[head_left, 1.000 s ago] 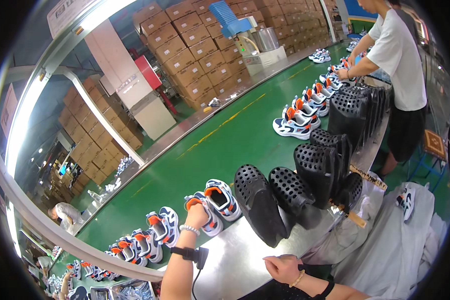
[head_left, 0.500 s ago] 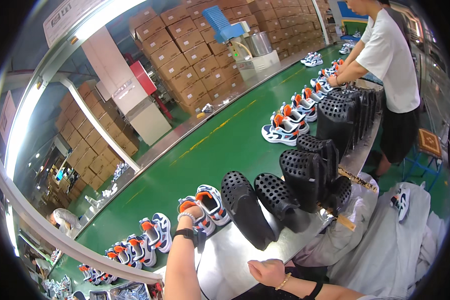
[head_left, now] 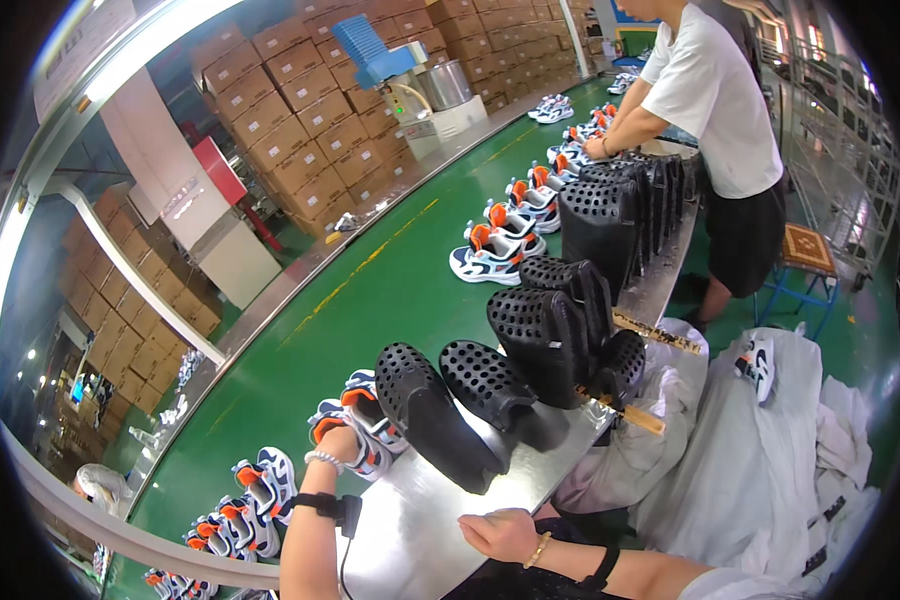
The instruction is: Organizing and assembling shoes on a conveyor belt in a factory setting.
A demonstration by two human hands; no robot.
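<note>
Green belting fills the middle of the head view: a conveyor (head_left: 300, 330) running from near left to far right, carrying pairs of white, blue and orange sneakers set side by side. The left hand (head_left: 338, 443) reaches out over the near edge of the belt and rests on one such pair of sneakers (head_left: 355, 420), with fingers curled over the shoes; how tightly it grips I cannot tell, since the hand is seen from behind. A beaded bracelet and a black wrist strap sit on that forearm. The right hand (head_left: 498, 533) lies low at the near edge of the metal desk (head_left: 410, 520), loosely closed and holding nothing that shows.

Just right of the reached pair, black perforated shoe moulds (head_left: 440, 415) stand in a row along the desk beside the belt, within arm's reach, probably so shoes can pass between belt and mould. Further right, white cloth (head_left: 770, 450) is heaped. At the far right another person in a white shirt (head_left: 715, 95) bends over the same line.
</note>
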